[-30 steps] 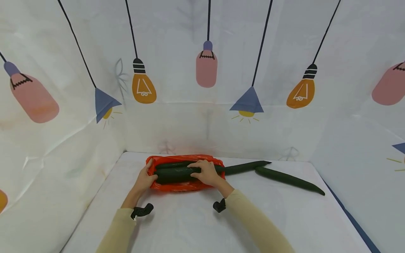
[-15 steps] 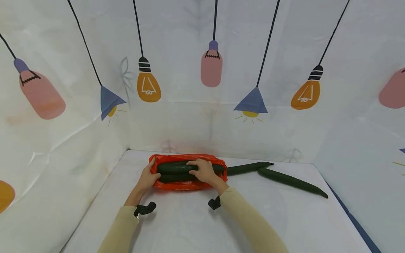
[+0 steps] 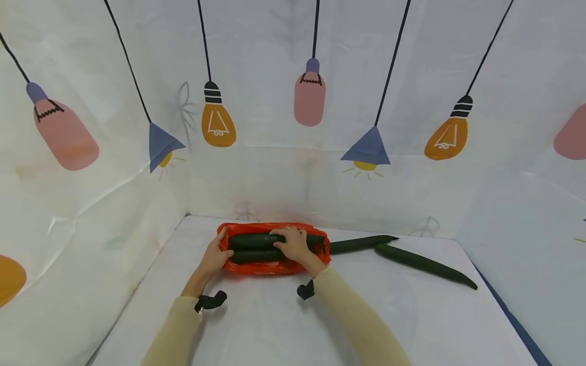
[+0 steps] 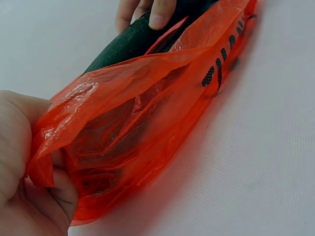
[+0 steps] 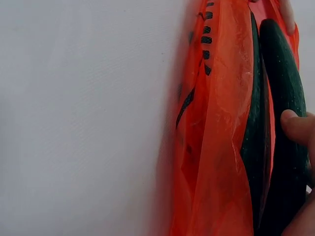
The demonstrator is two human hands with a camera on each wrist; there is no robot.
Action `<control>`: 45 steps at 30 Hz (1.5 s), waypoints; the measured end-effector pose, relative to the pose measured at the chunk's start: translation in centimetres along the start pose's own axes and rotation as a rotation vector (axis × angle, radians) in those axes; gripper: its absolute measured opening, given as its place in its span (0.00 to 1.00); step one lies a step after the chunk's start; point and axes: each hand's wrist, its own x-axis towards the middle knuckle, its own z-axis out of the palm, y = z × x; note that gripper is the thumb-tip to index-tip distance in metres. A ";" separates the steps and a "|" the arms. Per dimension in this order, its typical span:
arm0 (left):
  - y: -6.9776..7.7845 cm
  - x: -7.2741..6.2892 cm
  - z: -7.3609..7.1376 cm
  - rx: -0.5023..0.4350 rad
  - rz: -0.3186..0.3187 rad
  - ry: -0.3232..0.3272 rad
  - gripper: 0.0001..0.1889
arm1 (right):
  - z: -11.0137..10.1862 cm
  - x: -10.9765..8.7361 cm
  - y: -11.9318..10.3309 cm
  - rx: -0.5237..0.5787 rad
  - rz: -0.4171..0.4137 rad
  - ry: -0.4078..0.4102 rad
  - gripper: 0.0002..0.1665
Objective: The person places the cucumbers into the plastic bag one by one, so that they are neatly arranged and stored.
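Observation:
A red plastic bag (image 3: 270,270) lies lengthwise on the table, its mouth spread upward around dark green cucumbers. My left hand (image 3: 214,258) holds the bag's left end; in the left wrist view its fingers curl over the thin red film (image 4: 88,98). With my right hand (image 3: 293,246) I grip the far cucumber (image 3: 252,240) from above, thumb on its near side in the right wrist view. That cucumber (image 5: 284,73) lies along the bag opening. Beside it, nearer to me, is a second cucumber (image 3: 256,256) inside the bag, partly covered by the film.
To the right of the bag a cucumber (image 3: 359,244) lies on the white table (image 3: 265,325), its left end reaching the bag. Another cucumber (image 3: 423,265) slants toward the table's right edge. White sheeting (image 3: 274,178) printed with lamps stands behind and at both sides.
My right hand has shifted the gripped cucumber toward the far side of the bag, exposing more of the one nearer me. My left hand keeps holding the bag's end. The head view has shifted slightly.

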 end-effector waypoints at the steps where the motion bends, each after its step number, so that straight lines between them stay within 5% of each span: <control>1: 0.0 0.0 0.0 -0.006 -0.001 -0.001 0.45 | 0.1 0.1 0.0 0.000 -0.002 0.005 0.21; 13: 0.1 0.3 0.1 0.040 0.001 -0.004 0.45 | 0.8 1.1 0.1 -0.011 0.042 0.022 0.21; 20: 2.5 -0.7 -0.2 -0.007 -0.033 -0.013 0.45 | 0.8 1.5 0.0 -0.015 0.038 0.011 0.21; 26: 0.9 -0.2 0.1 0.041 0.001 0.011 0.45 | 1.2 1.8 0.5 -0.012 0.048 -0.002 0.21; 33: 4.0 -1.8 0.1 0.010 -0.020 -0.010 0.43 | 0.9 2.2 0.8 0.003 0.048 -0.031 0.22; 41: 0.8 -0.1 0.0 -0.003 -0.020 0.000 0.45 | 0.8 2.4 0.9 0.013 0.049 -0.057 0.22; 45: 0.3 0.0 0.1 0.008 0.000 0.002 0.45 | 1.0 2.6 1.0 0.017 0.048 -0.053 0.22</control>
